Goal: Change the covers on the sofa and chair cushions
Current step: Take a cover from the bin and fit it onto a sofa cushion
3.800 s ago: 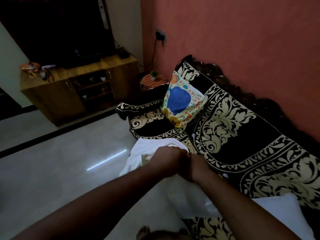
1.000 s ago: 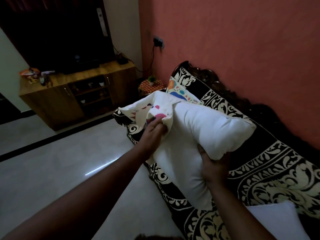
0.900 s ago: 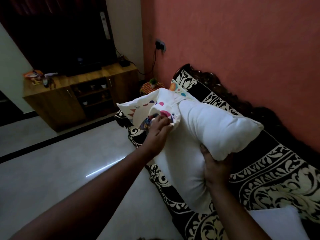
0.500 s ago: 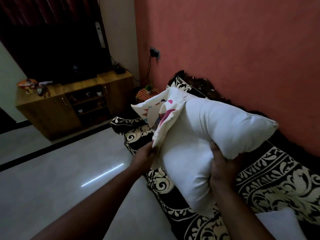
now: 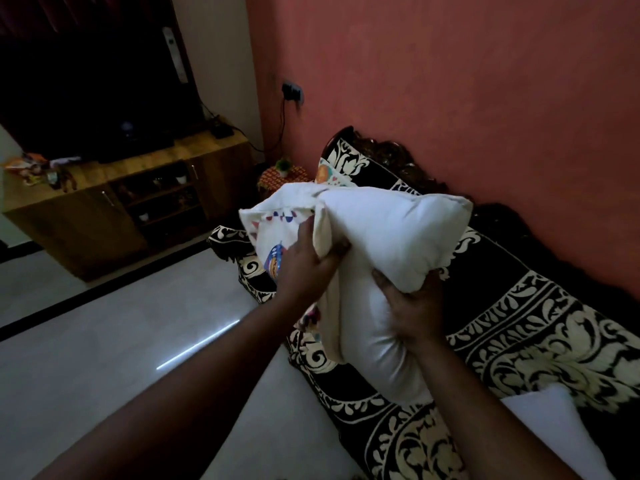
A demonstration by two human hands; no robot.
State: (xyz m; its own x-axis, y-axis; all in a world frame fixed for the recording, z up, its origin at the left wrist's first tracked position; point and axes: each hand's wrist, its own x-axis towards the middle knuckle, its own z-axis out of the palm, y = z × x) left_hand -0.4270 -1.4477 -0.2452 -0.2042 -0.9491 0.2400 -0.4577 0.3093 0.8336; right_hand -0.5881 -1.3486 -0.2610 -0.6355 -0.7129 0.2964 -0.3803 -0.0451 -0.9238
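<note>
Head view: a plump white cushion insert [image 5: 388, 237] is held up in the air above the black sofa with the cream floral-patterned throw [image 5: 519, 327], between the two hands. The left hand [image 5: 304, 261] is curled in a tight grip on the open edge of the cream printed fabric cover [image 5: 277, 223], which is bunched over the insert's far left end. The right hand [image 5: 412, 306] is clamped on the underside of the insert, fingers pressed into the stuffing. Part of a second covered cushion with an orange and cream print [image 5: 329, 173] is seen behind the insert, against the sofa back. Another plain white cushion [image 5: 550, 424] lies on the seat at lower right. A wooden TV cabinet [image 5: 114, 202] stands well apart at left, on the pale tiled floor [image 5: 104, 341]. The wall behind the sofa is terracotta-red [image 5: 450, 81]. Lighting is dim.
</note>
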